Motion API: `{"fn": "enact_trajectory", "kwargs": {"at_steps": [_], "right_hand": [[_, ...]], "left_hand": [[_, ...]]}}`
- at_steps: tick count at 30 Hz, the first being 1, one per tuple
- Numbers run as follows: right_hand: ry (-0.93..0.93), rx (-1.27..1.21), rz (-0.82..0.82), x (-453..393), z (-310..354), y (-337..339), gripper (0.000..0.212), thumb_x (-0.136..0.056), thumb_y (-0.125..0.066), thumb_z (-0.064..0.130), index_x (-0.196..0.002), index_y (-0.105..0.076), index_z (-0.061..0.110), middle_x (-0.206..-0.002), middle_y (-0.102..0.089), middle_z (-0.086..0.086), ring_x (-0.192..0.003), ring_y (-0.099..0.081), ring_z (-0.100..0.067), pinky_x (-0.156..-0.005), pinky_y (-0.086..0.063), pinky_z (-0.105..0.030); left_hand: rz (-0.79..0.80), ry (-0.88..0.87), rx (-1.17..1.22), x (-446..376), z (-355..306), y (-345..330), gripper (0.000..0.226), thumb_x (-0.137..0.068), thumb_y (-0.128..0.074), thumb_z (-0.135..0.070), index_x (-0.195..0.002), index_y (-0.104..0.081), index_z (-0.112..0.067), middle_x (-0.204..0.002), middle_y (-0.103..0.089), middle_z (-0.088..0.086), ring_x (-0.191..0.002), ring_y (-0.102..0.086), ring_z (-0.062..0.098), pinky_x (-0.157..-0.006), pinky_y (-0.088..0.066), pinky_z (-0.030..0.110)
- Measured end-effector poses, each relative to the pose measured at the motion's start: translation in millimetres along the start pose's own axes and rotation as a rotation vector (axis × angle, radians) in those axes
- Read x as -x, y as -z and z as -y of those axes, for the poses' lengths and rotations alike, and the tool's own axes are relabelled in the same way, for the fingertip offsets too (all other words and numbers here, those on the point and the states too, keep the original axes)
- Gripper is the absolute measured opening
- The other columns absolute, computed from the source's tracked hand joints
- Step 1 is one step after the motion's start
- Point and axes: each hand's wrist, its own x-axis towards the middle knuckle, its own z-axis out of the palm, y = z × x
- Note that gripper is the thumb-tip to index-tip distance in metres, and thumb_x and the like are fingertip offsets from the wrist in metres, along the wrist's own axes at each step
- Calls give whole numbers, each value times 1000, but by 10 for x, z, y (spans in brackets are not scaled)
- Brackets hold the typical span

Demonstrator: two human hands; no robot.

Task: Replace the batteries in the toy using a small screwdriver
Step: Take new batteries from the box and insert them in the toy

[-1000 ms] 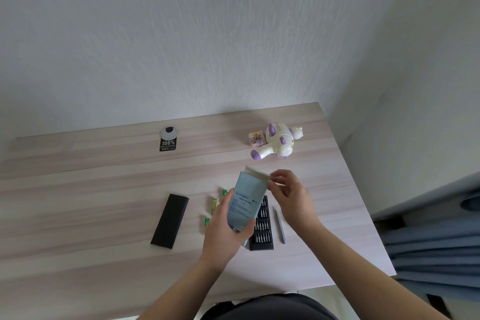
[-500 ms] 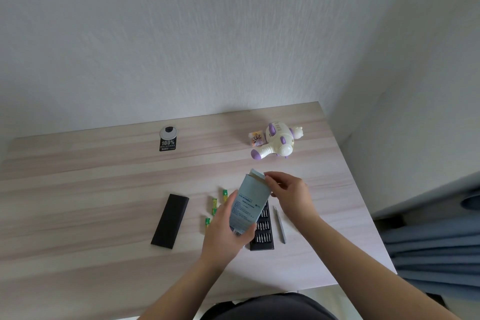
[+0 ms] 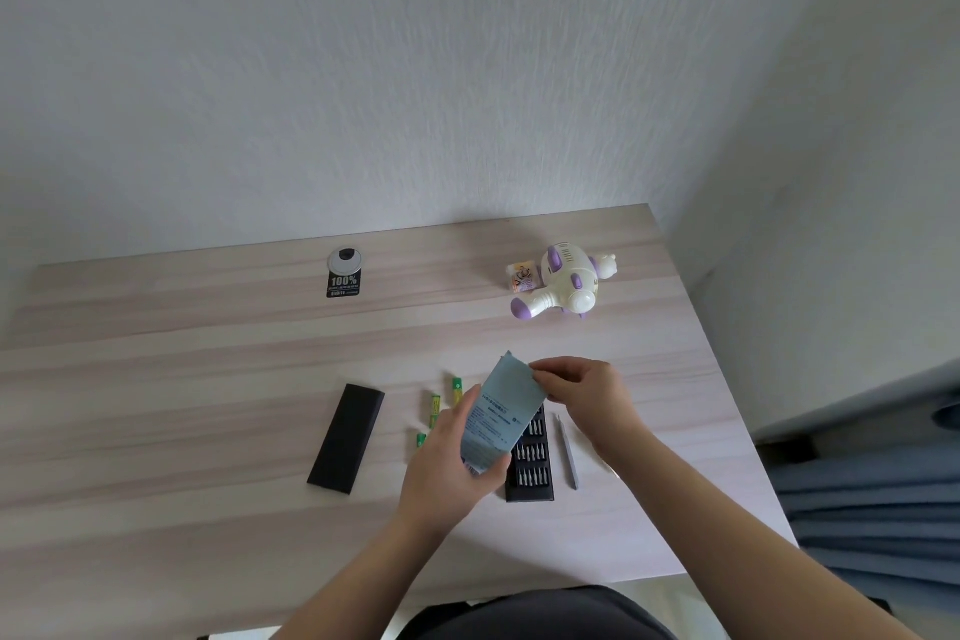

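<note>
Prepping: left hand grips blue box, right hand pinches its flap; next, screwdriver, far-right toy untouched.

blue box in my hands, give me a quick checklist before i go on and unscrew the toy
1. Hands free for the tool: not ok. The left hand grips the blue box and the right hand pinches its top edge.
2. Screwdriver handle within reach: ok. The slim grey handle lies beside the bit tray.
3. Bits exposed: ok. The tray is open, with the black lid set aside to the left.
4. New batteries out: ok. Green batteries lie on the table.
5. Toy positioned: cannot tell. The toy lies far back, and its battery door is not visible.
</note>
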Motion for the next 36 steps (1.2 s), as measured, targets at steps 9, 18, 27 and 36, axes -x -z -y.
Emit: {"fn": "enact_trajectory", "kwargs": {"at_steps": [9,18,27,36], "right_hand": [[106,222,60,11,-14,-137,17,-91,-62,24,-102,-73,32,-92,-72,20,-86,-62,14,-69,-43,-2],[161,85,-1,-112,-6,-339,23,-90,-63,16,-111,-68,26,-102,-72,15,-97,-66,0,-83,-51,-15],[167,168,50,-168,155,-752,16,-92,-62,24,-103,-71,29,-94,-71,18,-87,-63,9,-67,-45,-7],[152,219,117,-280,136,-1348,20,-95,-56,25,-112,-66,29,-102,-68,16,-98,-61,0,-81,-48,-16]], "left_hand": [[-34,25,-12,-46,72,63,84,-75,-68,-51,-146,-24,-43,-132,-47,-14,-112,-54,8,-83,-55,34],[-58,35,0,-127,112,172,92,-74,-70,-50,-147,-14,-41,-125,-40,-10,-108,-49,6,-81,-54,30],[-138,79,-57,-106,472,381,93,-74,-74,-41,-149,-19,-33,-121,-31,-7,-109,-38,6,-74,-49,18],[-253,198,76,42,1069,790,84,-70,-76,-32,-142,-34,-21,-118,-35,-8,-107,-48,13,-74,-56,28]]}}
